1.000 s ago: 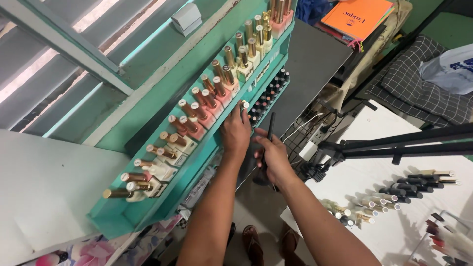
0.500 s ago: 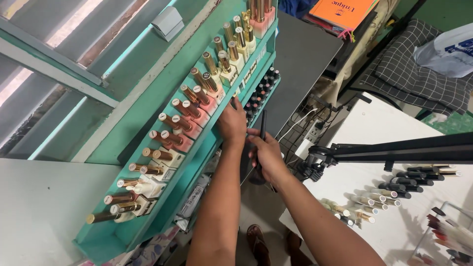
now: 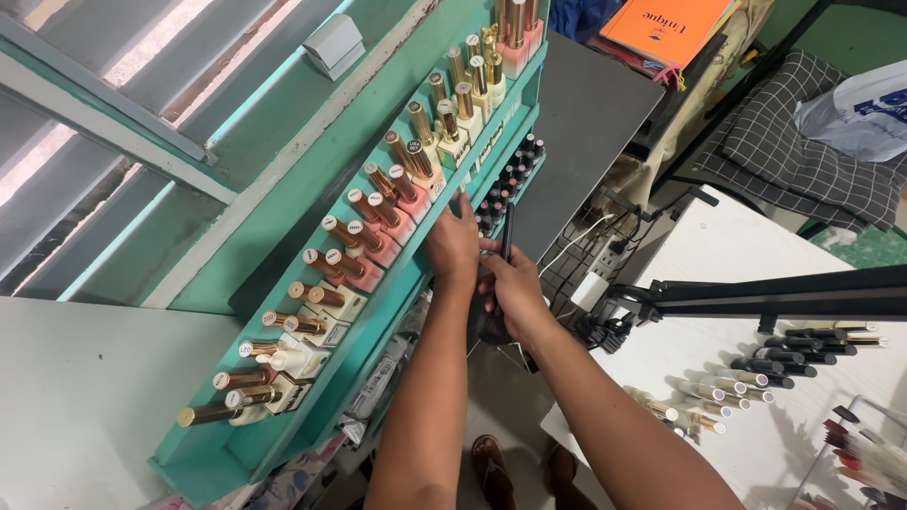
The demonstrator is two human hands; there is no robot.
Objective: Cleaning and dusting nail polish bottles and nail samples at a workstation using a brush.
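Seen from the head camera looking down, a teal wall shelf [image 3: 283,416] holds rows of gold-capped polish bottles [image 3: 373,212]. The person's left hand [image 3: 455,247] lies flat against the shelf's front edge, fingers spread and reaching toward a lower row of small dark-capped bottles [image 3: 505,181]; whether it grips one cannot be told. Just beside it, the right hand [image 3: 515,291] is closed around a thin black brush [image 3: 506,238] pointing up. More polish bottles [image 3: 756,373] lie on a white table [image 3: 737,246] to the right, under a black stand arm [image 3: 775,291].
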